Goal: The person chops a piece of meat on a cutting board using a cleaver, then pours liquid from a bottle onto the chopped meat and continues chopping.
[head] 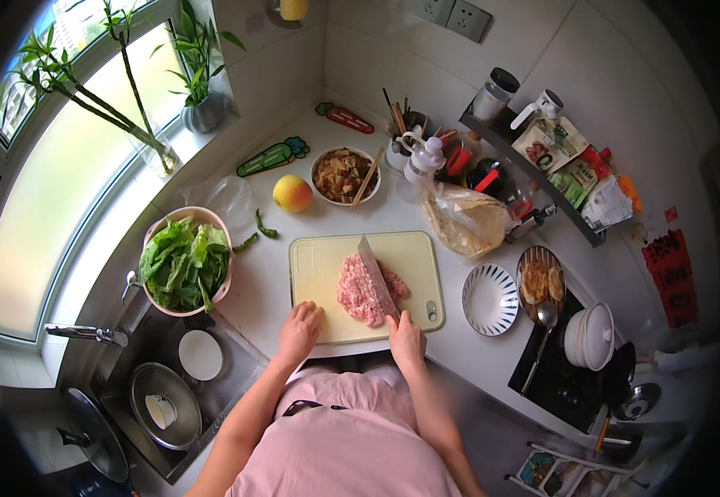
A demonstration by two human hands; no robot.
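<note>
A heap of pink minced meat (pixel 357 287) lies on the pale yellow cutting board (pixel 313 292). My right hand (pixel 407 338) grips a kitchen cleaver (pixel 377 276) near the board's front edge. Its broad blade slants away from me across the meat, with some mince on either side. At the board's front left corner rests my left hand (pixel 301 327), holding nothing that I can see. How far its fingers are spread is hard to make out.
Left stands a pink basin (pixel 228 282) of leafy greens beside the sink (pixel 235 366). Behind the board are green peppers (pixel 265 225), an apple-like fruit (pixel 293 193) and a food bowl (pixel 344 177) with chopsticks. A patterned plate (pixel 490 299), bagged flatbreads (pixel 466 218) and a stove (pixel 558 379) lie right.
</note>
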